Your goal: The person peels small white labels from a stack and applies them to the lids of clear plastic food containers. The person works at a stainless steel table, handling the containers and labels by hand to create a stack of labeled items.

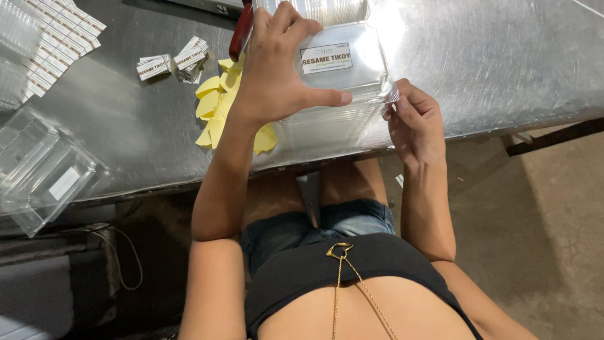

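Head view, looking down onto a brushed-metal tabletop [478, 69]. Left hand [277, 69] lies flat on top of a clear plastic clamshell container [352, 75], palm down; its fingers [286, 22] are spread wide over the lid's far-left part, the thumb stretched out along the lid's near edge. A white rectangular label [326, 58] sits on the lid just right of these fingers, uncovered. Right hand [415, 123] is at the container's near right corner; its fingers [399, 113] are drawn narrow, pinching the corner tab of the clear plastic between thumb and fingertips. The container rests on the tabletop close to the near edge, under the left fingers and left of the right fingers; whether it stands on a stack of similar containers cannot be told through the clear plastic. Just left of the left wrist, partly under the forearm: a loose heap of yellow paper scraps [214, 104], touching the container's left side. Beyond the left fingers: a red-handled tool [240, 28], mostly hidden by the hand. Further left of the fingers: two small bundles of printed labels [173, 62], apart from the yellow heap. Far left corner: a sheet of uncut labels [60, 38]. Near left, well apart from both hands: an open empty clamshell [44, 176] at the tabletop's edge. Below the tabletop: concrete floor [553, 239].
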